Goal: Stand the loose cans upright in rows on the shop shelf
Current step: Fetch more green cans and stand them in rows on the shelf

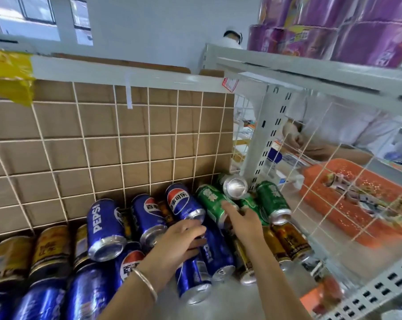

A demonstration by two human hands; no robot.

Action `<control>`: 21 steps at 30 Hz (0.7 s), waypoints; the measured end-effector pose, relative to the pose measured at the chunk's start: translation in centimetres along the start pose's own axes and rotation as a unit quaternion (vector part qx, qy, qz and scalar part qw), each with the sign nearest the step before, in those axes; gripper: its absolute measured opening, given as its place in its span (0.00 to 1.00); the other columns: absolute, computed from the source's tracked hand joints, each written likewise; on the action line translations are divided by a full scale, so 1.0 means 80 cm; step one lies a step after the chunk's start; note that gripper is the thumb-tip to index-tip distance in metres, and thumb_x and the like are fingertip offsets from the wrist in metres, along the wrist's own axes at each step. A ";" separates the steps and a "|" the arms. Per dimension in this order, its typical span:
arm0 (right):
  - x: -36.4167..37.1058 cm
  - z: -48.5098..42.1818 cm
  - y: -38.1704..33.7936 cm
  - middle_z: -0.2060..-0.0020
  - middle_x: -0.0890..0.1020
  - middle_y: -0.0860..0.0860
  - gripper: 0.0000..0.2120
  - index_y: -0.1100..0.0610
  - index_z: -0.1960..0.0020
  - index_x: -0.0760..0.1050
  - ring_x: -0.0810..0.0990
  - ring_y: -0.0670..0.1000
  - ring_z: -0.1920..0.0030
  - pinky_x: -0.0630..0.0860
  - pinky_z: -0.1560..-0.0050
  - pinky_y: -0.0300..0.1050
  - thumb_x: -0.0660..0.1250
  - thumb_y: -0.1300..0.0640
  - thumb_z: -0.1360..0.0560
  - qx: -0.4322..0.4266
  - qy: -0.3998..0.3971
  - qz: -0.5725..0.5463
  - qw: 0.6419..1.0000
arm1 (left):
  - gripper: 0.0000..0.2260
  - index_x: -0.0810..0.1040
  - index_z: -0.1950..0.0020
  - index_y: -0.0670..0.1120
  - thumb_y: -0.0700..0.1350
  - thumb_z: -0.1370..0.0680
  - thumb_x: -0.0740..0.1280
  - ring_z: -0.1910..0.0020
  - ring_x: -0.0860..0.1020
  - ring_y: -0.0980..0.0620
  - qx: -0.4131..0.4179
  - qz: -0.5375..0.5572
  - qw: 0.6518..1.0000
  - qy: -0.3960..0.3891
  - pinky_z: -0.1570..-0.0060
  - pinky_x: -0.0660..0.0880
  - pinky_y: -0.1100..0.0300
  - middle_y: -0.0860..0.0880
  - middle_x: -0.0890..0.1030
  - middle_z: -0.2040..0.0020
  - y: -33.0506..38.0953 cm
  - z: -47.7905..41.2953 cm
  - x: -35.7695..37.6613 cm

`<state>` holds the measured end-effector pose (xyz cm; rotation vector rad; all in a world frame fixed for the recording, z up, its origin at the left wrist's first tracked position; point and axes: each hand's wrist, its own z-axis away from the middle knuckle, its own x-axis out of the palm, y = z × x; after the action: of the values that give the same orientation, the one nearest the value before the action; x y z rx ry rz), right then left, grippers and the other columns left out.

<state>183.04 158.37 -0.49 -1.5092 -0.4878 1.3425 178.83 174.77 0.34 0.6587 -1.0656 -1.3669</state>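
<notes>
I count at least eight blue aluminium Pepsi cans (pixel 105 229) lying across the middle and front left of the white metal shelf (pixel 227 301). Four green aluminium cans (pixel 272 202) lie at its back right corner. At least six gold-brown cans (pixel 50 248) show, three by each side edge; others are half hidden.

Blue aluminium Pepsi cans (pixel 105 227) are lying tipped in a heap on the white metal shop shelf (pixel 218 303), one blue can (pixel 216 252) lying under the curled fingers of the left hand (pixel 177 245). Green aluminium cans (pixel 272 202) are lying jumbled just beyond the right hand (pixel 243 221), its fingertips touching the nearest green can (pixel 210 202). Gold-and-brown cans (pixel 290 243) are lying right of that hand, with more gold cans (pixel 47 248) sitting, seemingly upright, far left of the left hand
</notes>
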 end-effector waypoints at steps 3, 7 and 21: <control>-0.020 0.018 0.004 0.61 0.84 0.53 0.17 0.57 0.61 0.79 0.82 0.55 0.54 0.77 0.48 0.49 0.69 0.42 0.29 0.047 -0.043 -0.173 0.983 | 0.09 0.79 0.46 0.44 0.44 0.25 0.70 0.49 0.81 0.45 0.007 0.051 0.999 0.007 0.45 0.78 0.53 0.43 0.83 0.49 -0.001 -0.010 0.009; -0.040 0.050 0.000 0.60 0.86 0.51 0.12 0.54 0.50 0.80 0.84 0.51 0.60 0.78 0.55 0.47 0.67 0.46 0.26 0.028 -0.164 -0.277 0.946 | 0.12 0.82 0.48 0.45 0.50 0.26 0.69 0.52 0.81 0.48 0.015 0.089 0.996 -0.029 0.46 0.75 0.54 0.45 0.85 0.52 0.004 -0.015 0.031; -0.018 -0.044 -0.014 0.55 0.85 0.58 0.20 0.57 0.45 0.75 0.85 0.55 0.61 0.77 0.65 0.42 0.65 0.41 0.25 0.146 -0.186 -0.185 0.954 | 0.28 0.77 0.41 0.39 0.48 0.39 0.72 0.53 0.82 0.42 0.024 0.221 0.974 0.036 0.51 0.77 0.51 0.38 0.83 0.49 0.025 -0.002 0.028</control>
<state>186.18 156.21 0.69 -0.8708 -0.7340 1.3292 179.57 172.83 2.51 0.4645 -1.1112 -0.9274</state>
